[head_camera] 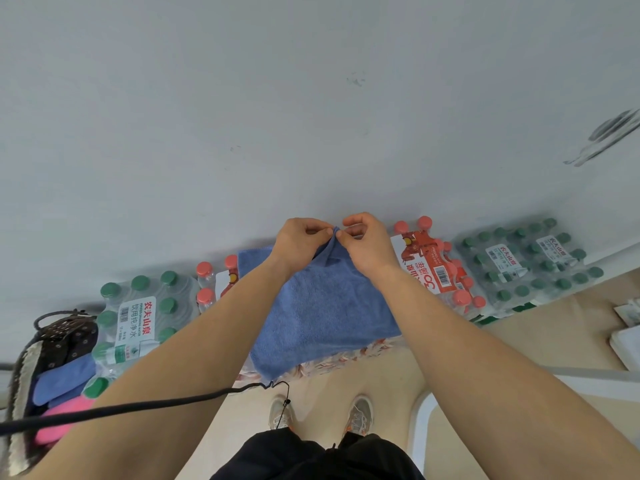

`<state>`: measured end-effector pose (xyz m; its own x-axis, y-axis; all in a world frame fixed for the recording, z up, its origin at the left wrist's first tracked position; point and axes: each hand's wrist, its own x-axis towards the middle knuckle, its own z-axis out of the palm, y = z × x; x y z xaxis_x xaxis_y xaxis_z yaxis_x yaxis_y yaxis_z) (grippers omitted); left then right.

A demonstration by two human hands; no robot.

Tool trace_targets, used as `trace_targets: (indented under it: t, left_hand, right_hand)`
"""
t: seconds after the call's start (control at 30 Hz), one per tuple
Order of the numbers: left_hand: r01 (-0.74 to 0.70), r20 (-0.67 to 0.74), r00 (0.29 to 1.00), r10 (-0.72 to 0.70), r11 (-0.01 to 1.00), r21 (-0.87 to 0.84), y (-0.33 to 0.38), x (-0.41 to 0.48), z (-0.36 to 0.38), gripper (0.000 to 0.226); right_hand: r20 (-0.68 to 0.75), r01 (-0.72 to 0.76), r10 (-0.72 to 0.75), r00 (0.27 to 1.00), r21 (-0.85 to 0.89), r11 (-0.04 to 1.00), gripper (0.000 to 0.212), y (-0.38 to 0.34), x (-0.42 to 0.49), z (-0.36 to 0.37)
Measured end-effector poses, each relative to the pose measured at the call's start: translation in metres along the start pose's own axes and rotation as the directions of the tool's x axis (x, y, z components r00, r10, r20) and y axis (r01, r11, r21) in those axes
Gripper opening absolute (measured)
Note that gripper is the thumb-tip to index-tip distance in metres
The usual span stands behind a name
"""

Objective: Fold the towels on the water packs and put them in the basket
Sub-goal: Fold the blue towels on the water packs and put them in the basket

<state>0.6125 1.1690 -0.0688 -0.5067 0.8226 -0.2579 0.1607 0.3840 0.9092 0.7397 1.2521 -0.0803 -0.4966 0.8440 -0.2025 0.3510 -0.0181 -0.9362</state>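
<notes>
A raised fold at the far edge of the blue towel (322, 313) is pinched by both hands: the left hand (301, 242) and the right hand (367, 244) are set side by side, almost touching, each with thumb and fingertips closed on the cloth. The rest of the towel is spread flat over the red-capped water pack (433, 268), its near edge hanging slightly over the pack's front edge and its far edge lying close to the wall (311, 98).

A green-capped water pack (138, 313) is stood just to the left of the red-capped one, and another green-capped pack (530, 265) to the right – all lined up along the wall on the floor (381, 375).

Past the left end of the row, a woven basket (20, 375) is placed, touching or nearly touching the left pack. A folded blue towel (62, 379) and a pink towel (59, 424) are held in it.

A black cable (138, 407) is seen crossing the left forearm, and a pair of shoes (360, 414) is seen below the towel.
</notes>
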Motion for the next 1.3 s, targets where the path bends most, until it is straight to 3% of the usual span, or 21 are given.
trace_targets:
  t: [0.2, 0.7, 0.9, 1.07, 1.2, 1.3]
  left_hand:
    - [-0.03, 0.026, 0.999, 0.03, 0.999, 0.015, 0.002, 0.001, -0.004, 0.017]
    - [-0.041, -0.088, 0.992, 0.09, 0.893, 0.448, -0.001, 0.008, -0.057, 0.008]
    - [0.081, -0.135, 0.991, -0.02, 0.883, 0.463, -0.015, -0.009, -0.09, 0.006]
    - [0.203, -0.11, 0.979, -0.172, 0.772, 0.603, -0.028, -0.028, -0.104, 0.014]
    - [0.284, -0.228, 0.955, -0.192, 0.815, 0.506, -0.034, -0.046, -0.105, 0.013]
    - [0.267, -0.349, 0.931, -0.108, 0.854, 0.447, -0.036, -0.061, -0.109, 0.014]
  right_hand:
    - [0.017, 0.048, -0.047, 0.999, -0.081, 0.996, 0.01, -0.01, 0.001, 0.002]
    - [-0.059, 0.163, -0.171, 0.983, -0.122, 0.979, 0.006, -0.068, 0.027, -0.013]
    - [-0.081, 0.208, -0.217, 0.973, -0.111, 0.972, 0.006, -0.089, 0.035, -0.012]
    - [-0.095, 0.215, -0.224, 0.97, -0.098, 0.972, 0.006, -0.099, 0.04, -0.011]
    - [-0.066, 0.223, -0.232, 0.971, -0.122, 0.967, 0.006, -0.101, 0.042, -0.009]
    - [-0.034, 0.236, -0.244, 0.969, -0.151, 0.96, 0.009, -0.1, 0.037, -0.008]
